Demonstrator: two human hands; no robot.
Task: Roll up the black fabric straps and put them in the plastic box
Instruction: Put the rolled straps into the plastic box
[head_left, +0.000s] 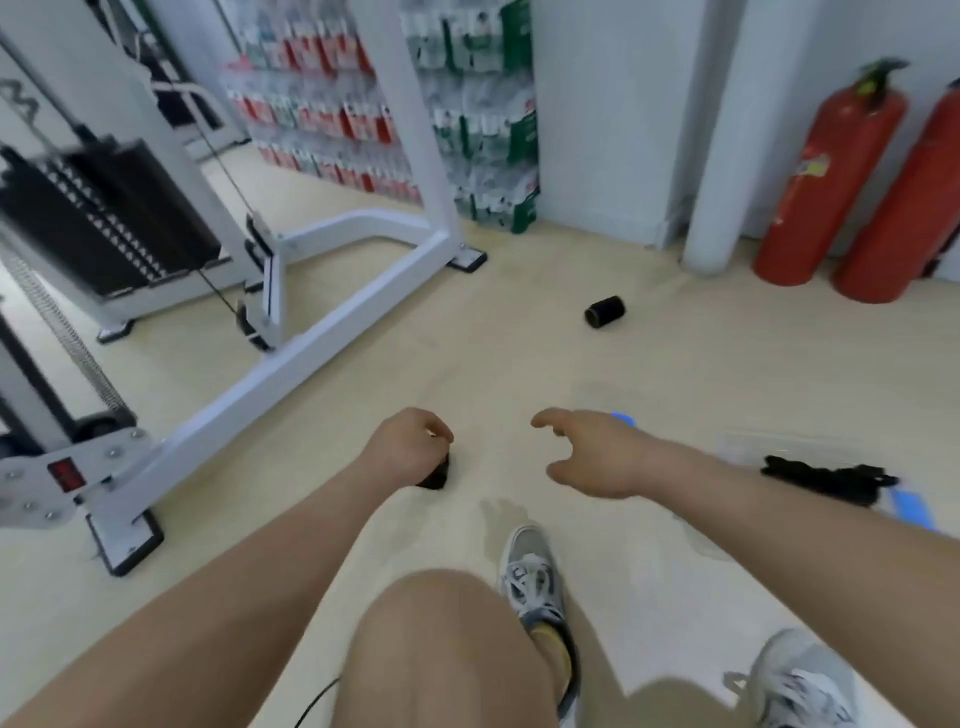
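Observation:
My left hand (408, 444) grips a rolled black strap (435, 475) just above the beige floor; most of the roll is hidden under my fingers. Empty, my right hand (587, 452) hovers with its fingers spread, to the right of that roll. A second rolled black strap (604, 312) lies on its side on the floor farther ahead. At the right, a clear plastic box (743, 447) with blue clips sits on the floor, and loose black straps (826, 480) lie bunched in it. My right forearm hides part of the box.
A white gym machine frame (311, 332) with a black weight stack (104, 218) fills the left. Two red fire extinguishers (831, 182) stand by the wall at the right. Stacked bottle packs (467, 114) line the back. My knee and grey shoes (532, 577) are below.

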